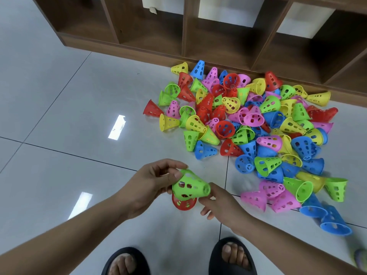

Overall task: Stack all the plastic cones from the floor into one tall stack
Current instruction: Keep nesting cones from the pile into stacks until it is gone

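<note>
While the green cone (190,185) was held on its side above the floor (79,116), its wide rim was gripped by the left hand (151,181). Its narrow end was pinched, as far as could be seen, by the right hand (216,203), so both hands were closed on the one cone. A red cone (183,203) was seen just beneath it, mouth toward the camera and partly hidden. Whether it was held by the lower fingers of the left hand could not be told. The two-handed hold was judged to serve for turning the green cone so that it could be nested with the red one, as the start of the stack. Little of the task was judged done. The pile of cones (248,124) lay scattered on the floor, tipped on their sides and over one another, apart from the hands to the right, against the foot of a wooden shelf unit (218,36). Black slippers (215,261) were seen below the hands.
</note>
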Demonstrator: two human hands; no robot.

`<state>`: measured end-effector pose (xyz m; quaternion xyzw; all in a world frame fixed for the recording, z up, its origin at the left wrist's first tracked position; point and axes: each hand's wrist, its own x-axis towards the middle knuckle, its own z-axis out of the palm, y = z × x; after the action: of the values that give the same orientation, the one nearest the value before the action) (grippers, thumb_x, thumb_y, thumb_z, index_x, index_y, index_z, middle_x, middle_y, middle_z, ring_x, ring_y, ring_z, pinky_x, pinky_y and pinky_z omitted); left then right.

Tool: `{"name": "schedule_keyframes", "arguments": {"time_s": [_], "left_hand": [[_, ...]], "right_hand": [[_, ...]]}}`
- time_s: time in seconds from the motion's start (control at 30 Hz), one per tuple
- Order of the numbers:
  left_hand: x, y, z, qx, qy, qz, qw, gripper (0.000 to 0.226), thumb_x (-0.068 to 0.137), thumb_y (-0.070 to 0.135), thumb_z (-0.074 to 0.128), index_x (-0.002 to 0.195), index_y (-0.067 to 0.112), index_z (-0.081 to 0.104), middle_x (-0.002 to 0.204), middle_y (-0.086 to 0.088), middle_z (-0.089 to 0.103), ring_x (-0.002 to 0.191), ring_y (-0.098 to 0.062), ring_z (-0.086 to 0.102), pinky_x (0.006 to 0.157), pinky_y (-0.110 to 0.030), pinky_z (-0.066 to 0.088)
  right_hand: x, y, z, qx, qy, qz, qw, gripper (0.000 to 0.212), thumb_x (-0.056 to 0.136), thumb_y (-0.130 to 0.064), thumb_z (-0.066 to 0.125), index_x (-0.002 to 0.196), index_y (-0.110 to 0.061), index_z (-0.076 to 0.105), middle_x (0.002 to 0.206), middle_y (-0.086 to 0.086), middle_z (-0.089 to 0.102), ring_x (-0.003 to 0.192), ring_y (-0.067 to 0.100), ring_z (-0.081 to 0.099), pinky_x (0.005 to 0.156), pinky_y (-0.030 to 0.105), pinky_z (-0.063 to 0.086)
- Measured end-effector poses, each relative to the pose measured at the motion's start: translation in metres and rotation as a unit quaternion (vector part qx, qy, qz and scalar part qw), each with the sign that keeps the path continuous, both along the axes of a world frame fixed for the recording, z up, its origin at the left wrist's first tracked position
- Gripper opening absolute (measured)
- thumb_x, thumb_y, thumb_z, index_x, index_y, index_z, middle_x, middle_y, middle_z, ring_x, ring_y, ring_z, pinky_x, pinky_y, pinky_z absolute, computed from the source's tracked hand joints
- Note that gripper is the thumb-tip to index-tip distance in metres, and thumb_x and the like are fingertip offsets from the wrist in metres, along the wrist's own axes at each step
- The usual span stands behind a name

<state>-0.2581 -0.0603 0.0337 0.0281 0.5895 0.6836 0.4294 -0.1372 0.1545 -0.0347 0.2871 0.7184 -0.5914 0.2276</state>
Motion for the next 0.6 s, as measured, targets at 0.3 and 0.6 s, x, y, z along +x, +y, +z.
{"name": "schedule_keyframes", "arguments": {"time_s": [0.3, 0.6], "left_hand": [[0.016, -0.015, -0.039, -0.104, 0.078, -0.058, 0.99, 0.017, 0.106, 0.022, 0.065, 0.119, 0.02, 0.075, 0.093, -0.002, 0.07, 0.084, -0.013, 0.061, 0.071, -0.031, 0.046], [0.001, -0.03, -0.074, -0.229, 0.204, -0.132, 0.943, 0.023, 0.105, 0.027, 0.065, 0.124, 0.04, 0.063, 0.098, 0.009, 0.07, 0.085, -0.013, 0.068, 0.079, -0.028, 0.054]], "right_hand": [[0.0, -0.004, -0.013, -0.094, -0.066, -0.011, 0.993, 0.032, 0.091, -0.015, 0.069, 0.121, -0.014, 0.058, 0.108, 0.019, 0.075, 0.087, 0.037, 0.079, 0.071, 0.038, 0.06], [-0.005, 0.005, -0.012, -0.074, -0.044, 0.035, 0.996, 0.027, 0.098, -0.015, 0.066, 0.124, -0.023, 0.062, 0.111, 0.01, 0.076, 0.095, 0.025, 0.078, 0.086, 0.039, 0.062]]}}
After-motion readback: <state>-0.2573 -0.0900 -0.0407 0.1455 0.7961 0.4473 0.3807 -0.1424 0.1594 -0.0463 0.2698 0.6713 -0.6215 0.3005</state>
